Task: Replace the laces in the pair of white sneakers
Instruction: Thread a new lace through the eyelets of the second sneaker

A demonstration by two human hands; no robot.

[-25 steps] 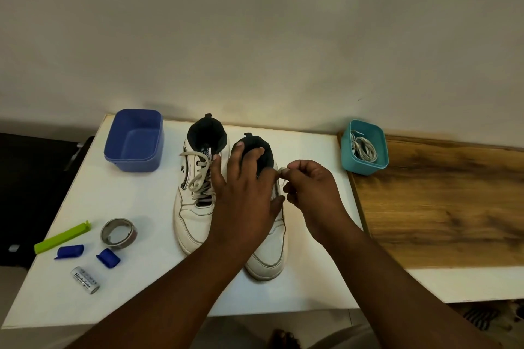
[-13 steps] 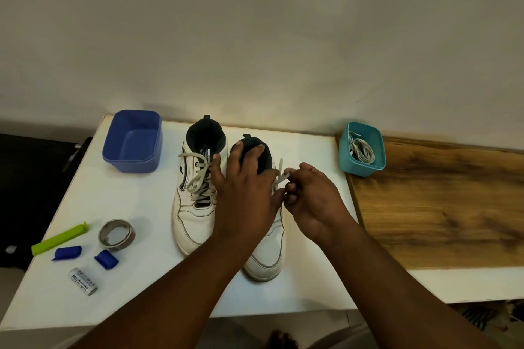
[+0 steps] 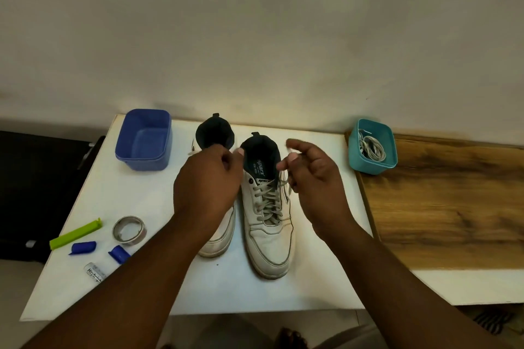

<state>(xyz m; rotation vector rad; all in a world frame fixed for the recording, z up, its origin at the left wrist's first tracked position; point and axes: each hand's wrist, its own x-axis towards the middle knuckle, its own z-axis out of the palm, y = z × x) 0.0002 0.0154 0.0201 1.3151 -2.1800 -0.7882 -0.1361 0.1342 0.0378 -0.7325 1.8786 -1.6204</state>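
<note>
Far left of both hands, on the white worktop (image 3: 85, 178): blue tub (image 3: 144, 140), and nearer the front edge a green clip (image 3: 75, 234), a metal ring (image 3: 129, 229), two small blue pieces and a small cylinder.

Left hand (image 3: 208, 181): knuckles up, fingers curled, lying over the left sneaker (image 3: 217, 241), hiding most of its lacing. Thumb and fingertips sit at the inner collar of the right sneaker (image 3: 268, 224). Whether it pinches a lace end, I cannot tell.

Between the two hands: right sneaker, toe toward the person, grey lace (image 3: 266, 201) threaded through the eyelets.

Right hand (image 3: 310, 173): just beside the sneaker's outer collar, thumb and forefinger pinching the lace end, remaining fingers loosely spread.

Well right of this hand: teal tub (image 3: 372, 147) with coiled laces inside, at the edge of a wooden surface (image 3: 453, 207).
</note>
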